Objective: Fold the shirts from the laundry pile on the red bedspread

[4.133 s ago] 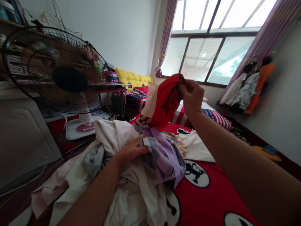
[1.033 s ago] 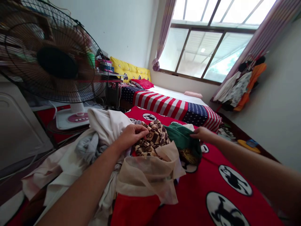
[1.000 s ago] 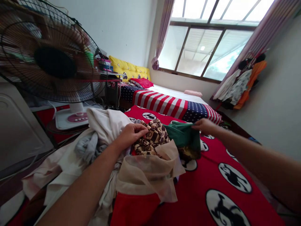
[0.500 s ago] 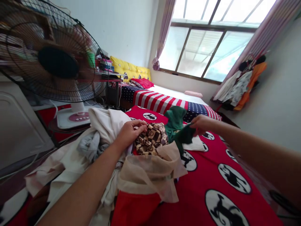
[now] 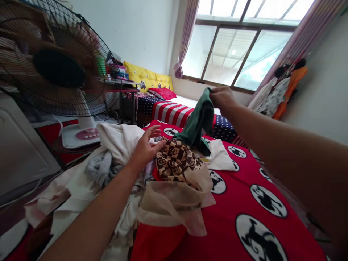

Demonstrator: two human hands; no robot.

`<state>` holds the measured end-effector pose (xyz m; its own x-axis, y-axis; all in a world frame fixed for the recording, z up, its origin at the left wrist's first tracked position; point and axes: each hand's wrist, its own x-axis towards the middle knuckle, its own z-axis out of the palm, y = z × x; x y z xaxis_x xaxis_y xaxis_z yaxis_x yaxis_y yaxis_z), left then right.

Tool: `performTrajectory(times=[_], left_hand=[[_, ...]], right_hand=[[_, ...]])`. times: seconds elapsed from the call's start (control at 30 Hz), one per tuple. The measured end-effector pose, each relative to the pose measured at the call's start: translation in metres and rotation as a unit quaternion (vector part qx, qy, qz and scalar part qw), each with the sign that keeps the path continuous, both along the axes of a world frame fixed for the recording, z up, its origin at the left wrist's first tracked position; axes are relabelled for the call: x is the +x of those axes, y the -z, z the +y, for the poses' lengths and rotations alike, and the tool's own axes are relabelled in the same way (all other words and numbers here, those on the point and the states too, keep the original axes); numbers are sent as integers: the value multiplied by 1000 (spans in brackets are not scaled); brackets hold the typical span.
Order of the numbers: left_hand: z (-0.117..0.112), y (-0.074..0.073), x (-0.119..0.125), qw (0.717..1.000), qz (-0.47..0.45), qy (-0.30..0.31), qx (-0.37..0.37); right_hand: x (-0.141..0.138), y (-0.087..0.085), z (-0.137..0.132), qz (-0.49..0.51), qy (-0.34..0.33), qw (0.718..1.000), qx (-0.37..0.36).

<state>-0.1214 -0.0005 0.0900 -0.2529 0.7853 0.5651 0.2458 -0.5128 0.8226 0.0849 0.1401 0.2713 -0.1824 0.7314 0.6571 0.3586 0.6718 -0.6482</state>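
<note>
Bedroom, window (image 5: 231,50) at the back, fan (image 5: 58,69) off to the left, red blanket (image 5: 225,224) as the work surface. Green cloth (image 5: 197,119) is up over the far part of the blanket. Right hand (image 5: 223,98) pinches its top end; the rest hangs down and leftward, long axis slanting upper right to lower left. Lower end meets the far edge of the checked cloth (image 5: 176,156); can't tell if it bears on it. White cloth (image 5: 220,156) just right of that. Left hand (image 5: 146,146): fingers spread, no grip visible, thumb at the checked cloth's left edge, white clothes (image 5: 122,137) beside it. Green cloth lies right of and beyond the left hand; right is nearer.
</note>
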Motion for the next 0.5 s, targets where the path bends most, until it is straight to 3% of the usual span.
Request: performTrajectory(times=[0.07, 0.13, 0.23, 0.33, 0.4, 0.43, 0.47, 0.5], left_hand=[[2, 0, 0, 1000, -22, -3, 9], [3, 0, -1, 999, -37, -12, 31], [-2, -4, -3, 991, -32, -61, 117], [-10, -7, -6, 964, -10, -127, 232], [-14, -7, -8, 957, 24, -141, 253], [-15, -6, -8, 959, 44, -139, 243], [-15, -5, -8, 963, 64, -132, 225], [-15, -4, -8, 967, 79, -126, 205]], right_hand=[[-21, -18, -8, 57, 5, 997, 52], [-38, -34, -21, 120, -30, 986, 110], [-44, -35, -37, 119, -110, 982, 95], [-20, -3, -32, 3, -115, 993, -35], [8, 33, -18, -98, -32, 986, -134], [24, 54, -11, -175, 39, 967, -183], [40, 76, -4, -262, 121, 928, -236], [56, 97, 1, -298, 158, 903, -264]])
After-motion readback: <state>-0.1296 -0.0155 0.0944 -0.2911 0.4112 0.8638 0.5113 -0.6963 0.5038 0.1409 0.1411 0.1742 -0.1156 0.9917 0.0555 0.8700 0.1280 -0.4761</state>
